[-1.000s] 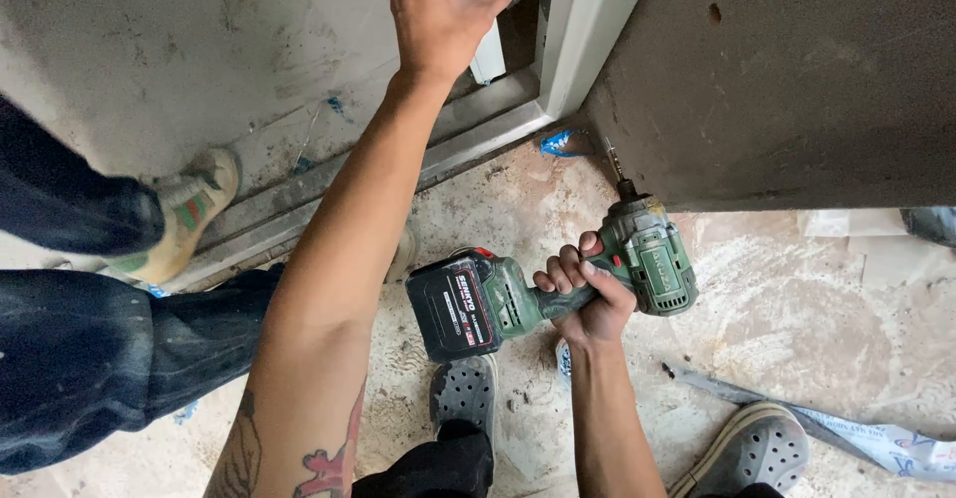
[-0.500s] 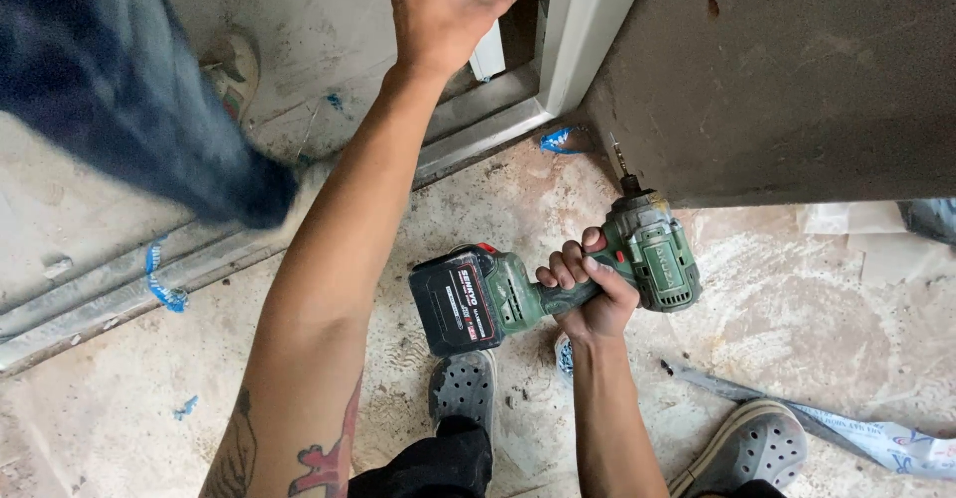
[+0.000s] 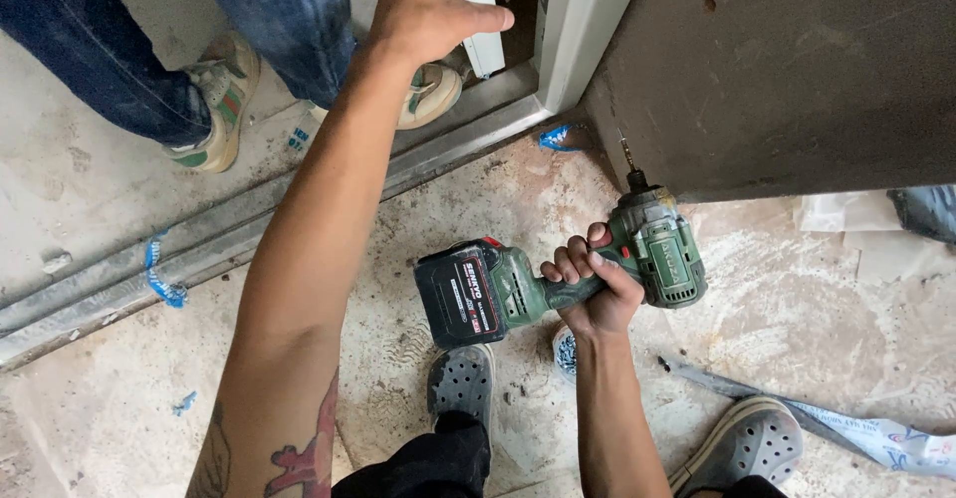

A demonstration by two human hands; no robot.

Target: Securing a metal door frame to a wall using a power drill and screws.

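So right hand (image 3: 597, 284) grips the green drill (image 3: 573, 279), bit off the wall; left hand (image 3: 428, 10), fingers spread, presses the white frame (image 3: 588, 20). No screw started.

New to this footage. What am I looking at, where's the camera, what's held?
One camera, worn on a person's head, looks down at their own arms; there is no robot. The right hand grips a green cordless drill with a black battery, its bit pointing at the grey wall panel. The left hand reaches up, spread open beside a white frame post. Below are the person's grey clogs on a dusty concrete floor, where a metal track runs. Another person's jeans and sneakers stand at top left.
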